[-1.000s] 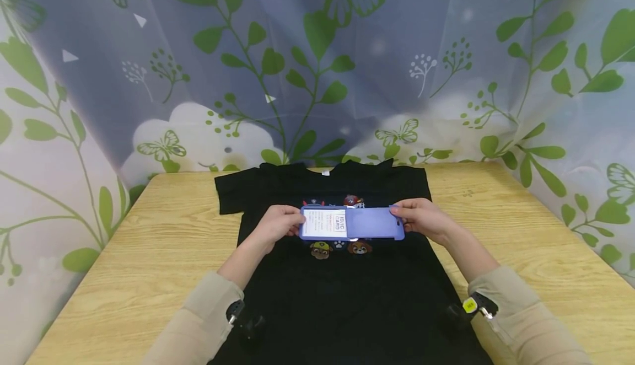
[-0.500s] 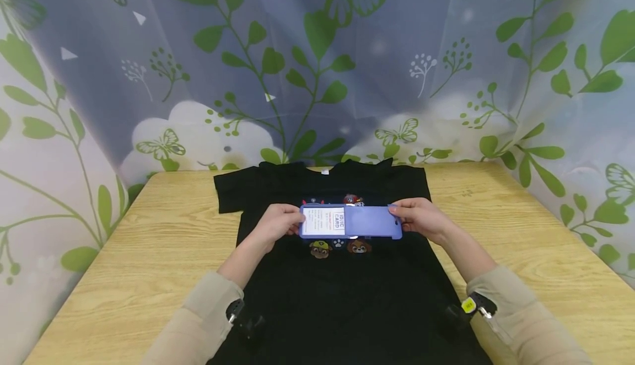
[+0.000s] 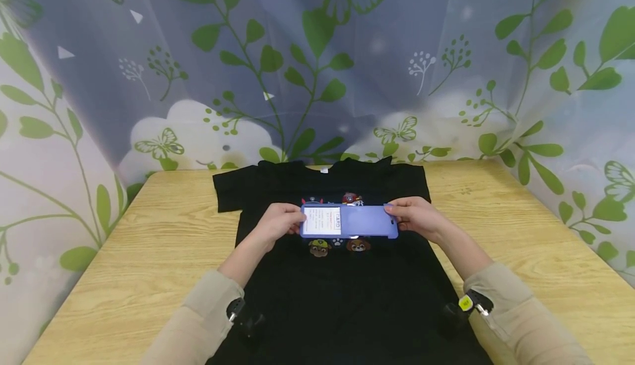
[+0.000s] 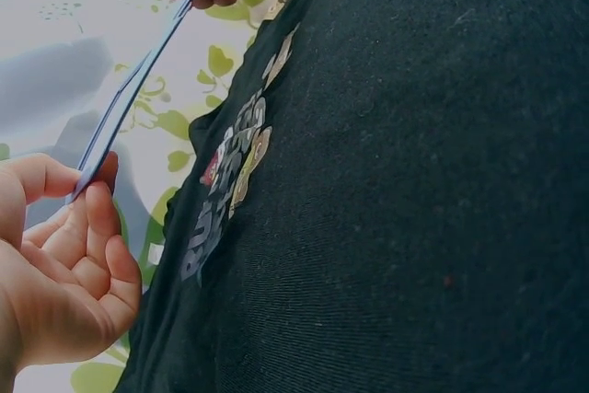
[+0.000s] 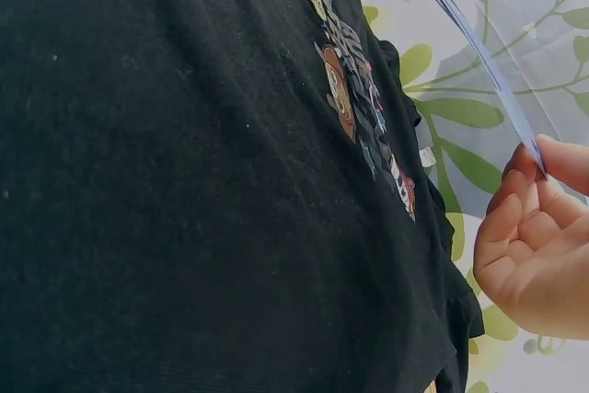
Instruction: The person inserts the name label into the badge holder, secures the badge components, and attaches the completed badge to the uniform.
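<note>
The left hand (image 3: 278, 223) and right hand (image 3: 415, 219) pinch opposite ends of a rectangular blue card holder (image 3: 349, 221) over a black cloth T-shirt (image 3: 342, 293).

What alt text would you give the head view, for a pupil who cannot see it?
A person's left hand and right hand pinch opposite ends of a periwinkle card holder, a white printed card in its left part, above a black T-shirt with cartoon animal faces. The shirt lies on a wood-grained table before a leafy backdrop.
</note>
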`<state>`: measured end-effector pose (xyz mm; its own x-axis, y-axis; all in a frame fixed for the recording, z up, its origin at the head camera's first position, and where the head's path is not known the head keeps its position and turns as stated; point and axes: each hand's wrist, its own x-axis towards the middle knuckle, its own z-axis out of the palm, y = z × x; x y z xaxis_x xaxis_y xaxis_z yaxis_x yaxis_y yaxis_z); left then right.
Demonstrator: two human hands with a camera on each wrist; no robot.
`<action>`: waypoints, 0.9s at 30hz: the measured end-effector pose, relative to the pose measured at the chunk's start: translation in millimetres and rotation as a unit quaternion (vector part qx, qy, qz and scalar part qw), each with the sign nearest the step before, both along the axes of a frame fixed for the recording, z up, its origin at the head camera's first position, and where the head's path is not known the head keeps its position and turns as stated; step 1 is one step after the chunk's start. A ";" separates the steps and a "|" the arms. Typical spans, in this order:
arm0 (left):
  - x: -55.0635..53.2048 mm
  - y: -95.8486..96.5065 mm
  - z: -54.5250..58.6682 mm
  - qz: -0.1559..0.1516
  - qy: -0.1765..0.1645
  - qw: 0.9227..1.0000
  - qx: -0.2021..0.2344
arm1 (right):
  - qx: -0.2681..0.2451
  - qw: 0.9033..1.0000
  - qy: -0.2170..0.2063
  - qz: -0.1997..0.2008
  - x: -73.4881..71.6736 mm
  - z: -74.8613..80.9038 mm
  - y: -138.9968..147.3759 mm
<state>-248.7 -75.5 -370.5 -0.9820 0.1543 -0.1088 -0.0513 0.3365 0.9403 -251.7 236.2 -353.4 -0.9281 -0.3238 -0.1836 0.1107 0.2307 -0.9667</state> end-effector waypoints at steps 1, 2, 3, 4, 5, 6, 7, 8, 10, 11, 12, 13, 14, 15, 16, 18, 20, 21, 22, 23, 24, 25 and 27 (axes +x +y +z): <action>-0.3 -0.2 0.0 -0.001 0.000 1.000 0.001 | 0.001 1.000 0.000 0.001 0.2 0.9 -0.5; -0.5 -0.3 0.0 -0.002 0.000 1.000 0.001 | 0.002 1.000 0.001 0.001 0.3 1.7 -1.1; -0.7 -0.4 0.0 -0.002 0.000 1.000 0.001 | 0.004 1.000 0.001 0.001 0.3 2.3 -1.5; -0.9 -0.4 -0.1 -0.003 0.000 1.000 0.002 | 0.005 1.000 -0.001 0.000 0.4 2.7 -1.8; -1.1 -0.5 -0.4 -0.003 0.000 1.000 0.001 | 0.007 1.000 -0.002 0.000 0.5 3.0 -2.2; -1.3 -0.5 -0.6 -0.003 0.001 1.000 0.000 | 0.008 1.000 -0.003 -0.002 0.6 3.2 -2.5; -1.4 -0.6 -0.8 -0.003 0.001 1.000 0.000 | 0.009 1.000 -0.004 -0.002 0.5 3.3 -2.5; -1.5 -0.6 -1.0 -0.002 0.001 1.000 0.000 | 0.011 1.000 -0.005 -0.002 0.5 3.3 -2.6; -1.6 -0.5 -1.3 -0.001 0.001 1.000 0.000 | 0.011 1.000 -0.006 -0.003 0.6 3.2 -2.7; -1.7 -0.4 -1.5 -0.002 0.001 1.000 0.000 | 0.011 1.000 -0.007 -0.003 0.6 3.1 -2.7; -1.7 -0.2 -1.6 -0.002 0.002 1.000 0.000 | 0.011 1.000 -0.006 -0.002 0.7 3.0 -2.7; -1.8 0.0 -1.7 -0.002 0.001 1.000 0.001 | 0.010 1.000 -0.006 0.000 0.7 2.9 -2.6; -1.9 0.2 -1.9 -0.003 0.000 1.000 0.001 | 0.009 1.000 -0.006 0.001 0.7 2.7 -2.7; -1.8 0.3 -2.1 -0.003 0.000 1.000 0.001 | 0.008 1.000 -0.005 0.002 0.6 2.5 -2.7; -1.9 0.5 -2.3 -0.003 -0.001 1.000 0.002 | 0.007 1.000 -0.004 0.004 0.4 2.3 -2.8; -2.0 0.8 -2.8 -0.003 0.000 1.000 0.004 | 0.006 1.000 -0.003 0.005 0.2 2.3 -3.1; -2.1 0.9 -3.4 -0.003 0.001 1.000 0.006 | 0.005 1.000 -0.002 0.005 0.1 2.2 -3.4; -2.1 1.0 -3.7 -0.003 0.002 1.000 0.006 | 0.004 1.000 -0.002 0.005 0.2 2.1 -3.6; -2.1 1.1 -3.9 -0.003 0.003 1.000 0.007 | 0.004 1.000 -0.003 0.005 0.3 2.2 -3.7; -2.1 1.2 -4.1 -0.003 0.004 1.000 0.008 | 0.003 1.000 -0.003 0.006 0.3 2.2 -3.9; -1.9 1.3 -4.1 -0.003 0.004 1.000 0.007 | 0.002 1.000 -0.004 0.006 0.3 2.1 -3.9; -1.9 1.4 -4.2 -0.002 0.004 1.000 0.007 | 0.001 1.000 -0.004 0.006 0.2 2.0 -4.0; -1.3 1.6 -3.7 -0.003 0.005 1.000 0.007 | -0.003 1.000 -0.007 0.005 -0.2 1.7 -4.5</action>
